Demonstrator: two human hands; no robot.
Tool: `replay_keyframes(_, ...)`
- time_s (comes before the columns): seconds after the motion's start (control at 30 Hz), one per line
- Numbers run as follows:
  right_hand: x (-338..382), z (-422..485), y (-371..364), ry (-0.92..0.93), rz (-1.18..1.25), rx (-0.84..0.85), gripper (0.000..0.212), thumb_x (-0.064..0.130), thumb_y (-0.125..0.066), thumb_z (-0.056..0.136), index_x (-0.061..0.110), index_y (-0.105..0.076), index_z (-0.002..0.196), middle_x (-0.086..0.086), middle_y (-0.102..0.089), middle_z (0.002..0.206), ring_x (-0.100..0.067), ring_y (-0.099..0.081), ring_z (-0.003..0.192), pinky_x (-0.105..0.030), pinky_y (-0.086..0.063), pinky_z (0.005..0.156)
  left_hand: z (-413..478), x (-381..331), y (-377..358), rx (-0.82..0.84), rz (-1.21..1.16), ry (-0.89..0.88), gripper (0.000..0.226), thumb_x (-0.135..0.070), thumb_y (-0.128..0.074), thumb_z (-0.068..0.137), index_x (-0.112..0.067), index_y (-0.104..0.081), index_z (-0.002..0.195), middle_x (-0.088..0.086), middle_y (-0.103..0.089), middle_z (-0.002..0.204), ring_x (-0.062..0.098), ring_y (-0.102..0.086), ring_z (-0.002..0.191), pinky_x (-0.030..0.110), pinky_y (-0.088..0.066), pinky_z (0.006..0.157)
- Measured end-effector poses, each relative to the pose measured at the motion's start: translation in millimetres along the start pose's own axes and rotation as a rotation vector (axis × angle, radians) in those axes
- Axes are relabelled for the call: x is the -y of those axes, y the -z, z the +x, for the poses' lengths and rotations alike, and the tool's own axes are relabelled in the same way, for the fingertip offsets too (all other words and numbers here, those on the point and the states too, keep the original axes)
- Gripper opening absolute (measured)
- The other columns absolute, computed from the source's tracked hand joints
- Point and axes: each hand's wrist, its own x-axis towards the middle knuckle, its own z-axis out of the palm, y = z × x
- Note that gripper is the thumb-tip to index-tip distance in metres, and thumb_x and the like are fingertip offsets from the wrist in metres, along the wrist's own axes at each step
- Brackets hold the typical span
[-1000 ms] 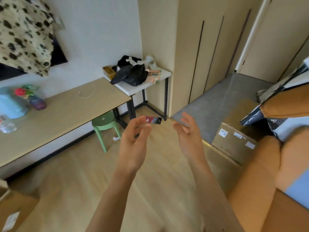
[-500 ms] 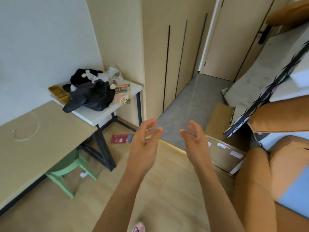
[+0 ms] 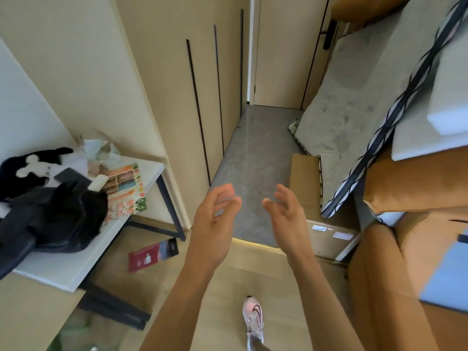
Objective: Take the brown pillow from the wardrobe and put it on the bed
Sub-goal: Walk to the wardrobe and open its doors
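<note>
My left hand (image 3: 215, 219) and my right hand (image 3: 288, 214) are raised side by side in front of me, palms facing each other, fingers apart, holding nothing. Beyond them stands the beige wardrobe (image 3: 197, 79) with its doors shut, marked by thin dark vertical lines. On the right lies a brown pillow (image 3: 415, 186) in a pile of bedding, under a white sheet and beside a grey mattress (image 3: 349, 105) with a black patterned edge. More brown bedding (image 3: 395, 282) fills the lower right.
A white side table (image 3: 76, 264) at the left carries black bags and a colourful leaflet. A red packet (image 3: 152, 254) lies on the wooden floor. A cardboard box (image 3: 326, 234) sits by the grey floor strip. My pink shoe (image 3: 253, 317) shows below.
The view has swung right and moved toward the wardrobe. The desk and green stool have left the frame. Both hands stay raised and empty.
</note>
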Motion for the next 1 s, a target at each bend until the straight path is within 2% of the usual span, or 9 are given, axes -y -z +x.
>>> replay_keyframes(0.13, 5, 94, -17, 0.026, -0.01, -0.016, 0.058, 0.026, -0.066, 0.1, 0.022, -0.046, 0.154, -0.001, -0.055, 0.149, -0.014, -0.059, 0.129, -0.032, -0.047, 0.107, 91, 3, -24, 0.019, 0.017, -0.018, 0.03, -0.029, -0.061, 0.1, -0.023, -0.065, 0.129, -0.011, -0.067, 0.127, -0.004, -0.062, 0.112, 0.038, -0.048, 0.108)
replay_keyframes(0.27, 25, 187, -28, 0.064, 0.003, 0.01, 0.059, 0.029, -0.066, 0.101, 0.022, -0.044, 0.156, -0.001, -0.054, 0.151, -0.014, -0.058, 0.131, -0.03, -0.046, 0.105, 177, -6, -45, 0.007, 0.031, -0.039, 0.029, -0.03, -0.058, 0.1, -0.028, -0.064, 0.129, -0.018, -0.065, 0.125, -0.01, -0.06, 0.111, 0.033, -0.048, 0.107)
replay_keyframes(0.57, 49, 373, -60, 0.061, -0.024, 0.026, 0.061, 0.033, -0.066, 0.099, 0.027, -0.044, 0.156, 0.001, -0.055, 0.15, -0.013, -0.058, 0.131, -0.031, -0.046, 0.104, 372, -17, -85, -0.026, -0.009, -0.053, 0.028, -0.025, -0.06, 0.101, -0.021, -0.065, 0.128, -0.01, -0.068, 0.124, -0.007, -0.063, 0.108, 0.04, -0.048, 0.108)
replay_keyframes(0.7, 47, 456, -78, 0.044, -0.04, -0.011, 0.06, 0.032, -0.066, 0.1, 0.026, -0.044, 0.156, 0.002, -0.054, 0.151, -0.012, -0.057, 0.132, -0.033, -0.046, 0.108, 465, -6, -101, -0.012, -0.028, -0.039, 0.028, -0.024, -0.06, 0.101, -0.02, -0.065, 0.128, -0.01, -0.068, 0.126, -0.002, -0.063, 0.114, 0.042, -0.047, 0.11)
replay_keyframes(1.0, 76, 653, -130, 0.071, -0.067, -0.077, 0.061, 0.032, -0.066, 0.1, 0.027, -0.042, 0.157, 0.005, -0.053, 0.15, -0.012, -0.057, 0.131, -0.023, -0.043, 0.098, 685, -5, -137, 0.074, -0.056, -0.054, 0.028, -0.026, -0.059, 0.102, -0.023, -0.064, 0.129, -0.013, -0.066, 0.125, -0.005, -0.061, 0.115, 0.039, -0.047, 0.109)
